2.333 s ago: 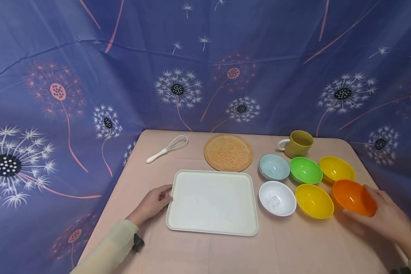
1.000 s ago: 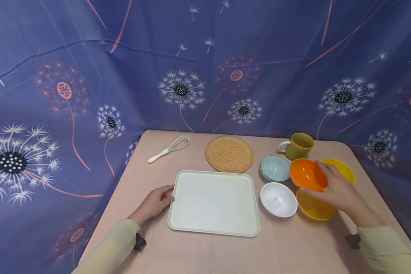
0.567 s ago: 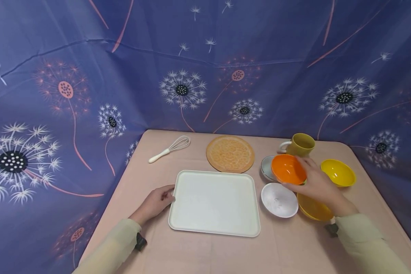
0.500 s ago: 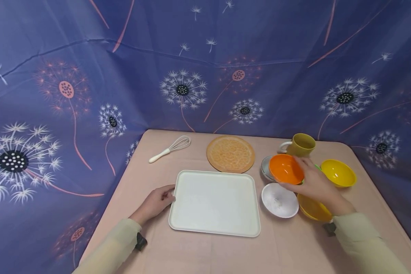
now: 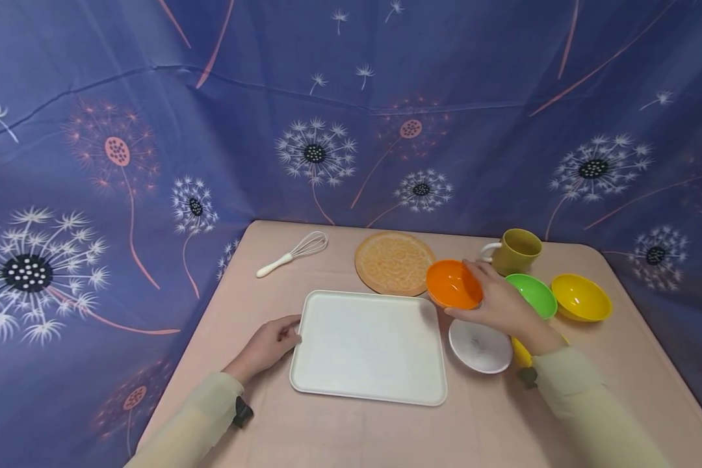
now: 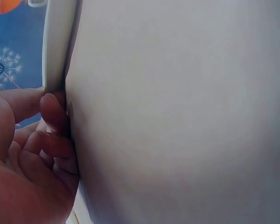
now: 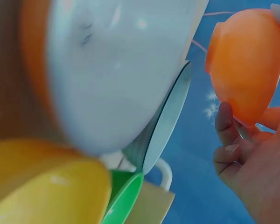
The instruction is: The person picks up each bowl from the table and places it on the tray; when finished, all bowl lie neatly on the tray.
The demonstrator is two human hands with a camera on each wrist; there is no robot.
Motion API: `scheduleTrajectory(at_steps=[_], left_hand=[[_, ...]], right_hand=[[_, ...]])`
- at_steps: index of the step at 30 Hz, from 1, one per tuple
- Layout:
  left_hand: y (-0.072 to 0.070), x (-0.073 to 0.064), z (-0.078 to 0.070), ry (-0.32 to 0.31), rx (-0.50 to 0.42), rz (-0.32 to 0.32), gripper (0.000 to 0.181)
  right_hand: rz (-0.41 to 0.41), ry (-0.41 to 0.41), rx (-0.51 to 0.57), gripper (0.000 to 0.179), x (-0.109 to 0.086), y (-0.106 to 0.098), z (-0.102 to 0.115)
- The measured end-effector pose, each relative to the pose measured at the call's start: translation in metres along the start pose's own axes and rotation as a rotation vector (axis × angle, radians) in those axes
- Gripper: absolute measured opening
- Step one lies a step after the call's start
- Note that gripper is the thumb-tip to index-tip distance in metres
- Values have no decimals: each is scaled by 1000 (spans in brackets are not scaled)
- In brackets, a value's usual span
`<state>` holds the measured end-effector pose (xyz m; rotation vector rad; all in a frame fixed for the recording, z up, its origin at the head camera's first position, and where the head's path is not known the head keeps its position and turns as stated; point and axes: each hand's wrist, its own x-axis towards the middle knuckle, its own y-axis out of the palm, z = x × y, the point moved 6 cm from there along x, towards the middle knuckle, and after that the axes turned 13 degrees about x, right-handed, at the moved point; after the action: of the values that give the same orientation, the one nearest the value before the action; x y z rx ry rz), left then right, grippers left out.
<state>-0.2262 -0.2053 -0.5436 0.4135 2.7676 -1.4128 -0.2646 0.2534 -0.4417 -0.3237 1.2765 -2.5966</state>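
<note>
My right hand (image 5: 494, 302) grips an orange bowl (image 5: 447, 285) by its rim, thumb on the near side and fingers on the far side. Lifted off the table, the orange bowl (image 7: 249, 60) hangs past the far-right corner of a white tray (image 5: 368, 348). It hides the light blue bowl (image 7: 168, 116), which shows in the right wrist view. My left hand (image 5: 266, 344) holds the tray's left edge with curled fingers (image 6: 51, 149) against the rim. Under my right forearm, a white bowl (image 5: 480, 348) and a yellow bowl (image 5: 522, 354) are partly covered.
A green bowl (image 5: 535, 296) and another yellow bowl (image 5: 581, 298) stand at the right, with an olive mug (image 5: 517, 250) behind them. A round pizza-like board (image 5: 394, 263) lies beyond the tray. Farther left is a white whisk (image 5: 292, 253). Patterned cloth (image 5: 351, 149) surrounds the table.
The right hand has carried the orange bowl leftward from the far right, over the green and light blue bowls, toward the tray. The left hand has stayed at the tray's edge.
</note>
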Motion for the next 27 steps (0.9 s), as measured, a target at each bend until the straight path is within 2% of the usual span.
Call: scheduleTrajectory(at_steps=[4,12,22,27], left_hand=[[1,1,2,-13,-9,1,50],[2,2,3,-8,-14,-6,50],[3,2,5,-9,-31,-6,50],[4,2,6,-21,-51,-1,50]], right_hand=[[-7,-45,-3,117,8,9,10],[33,-97,23,114,25,34,35],[75,-136,4,111,47,74,69],[97,-166,27,108,58,94,85]])
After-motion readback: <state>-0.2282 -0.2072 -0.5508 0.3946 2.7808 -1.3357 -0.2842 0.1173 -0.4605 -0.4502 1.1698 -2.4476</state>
